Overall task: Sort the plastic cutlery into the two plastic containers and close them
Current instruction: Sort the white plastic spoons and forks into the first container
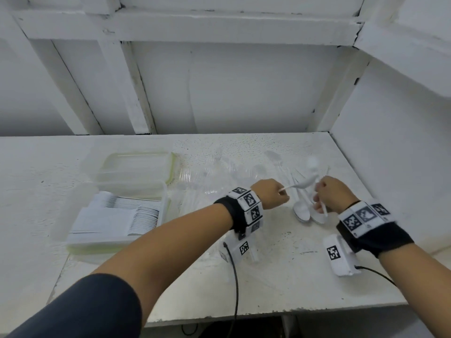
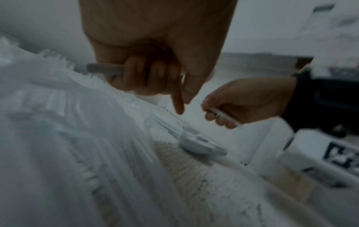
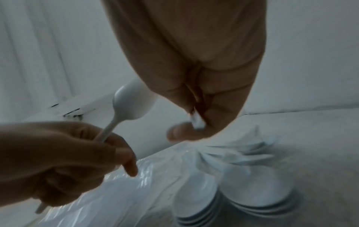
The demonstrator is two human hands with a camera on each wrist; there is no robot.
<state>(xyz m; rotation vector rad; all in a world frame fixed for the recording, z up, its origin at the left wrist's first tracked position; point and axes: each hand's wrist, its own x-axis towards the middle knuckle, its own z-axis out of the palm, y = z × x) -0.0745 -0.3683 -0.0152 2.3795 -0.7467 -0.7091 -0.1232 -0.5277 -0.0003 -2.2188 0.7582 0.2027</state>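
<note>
My left hand (image 1: 278,195) grips the handle of a white plastic spoon (image 1: 302,184), its bowl pointing right. In the left wrist view the fingers of that hand (image 2: 153,75) curl round the handle (image 2: 104,71). My right hand (image 1: 322,198) is close beside it and holds another white spoon, whose handle end (image 1: 323,209) sticks out below the fist. In the right wrist view that hand (image 3: 194,129) pinches the white handle (image 3: 198,122). Two stacks of white spoons (image 1: 308,213) lie under both hands. The near container (image 1: 117,215) holds rows of white cutlery.
A second clear container (image 1: 136,167) stands behind the near one, a lid lying on it. A heap of clear plastic cutlery (image 1: 207,176) lies mid-table, with more white spoons (image 1: 288,172) behind the hands. A wall bounds the table on the right.
</note>
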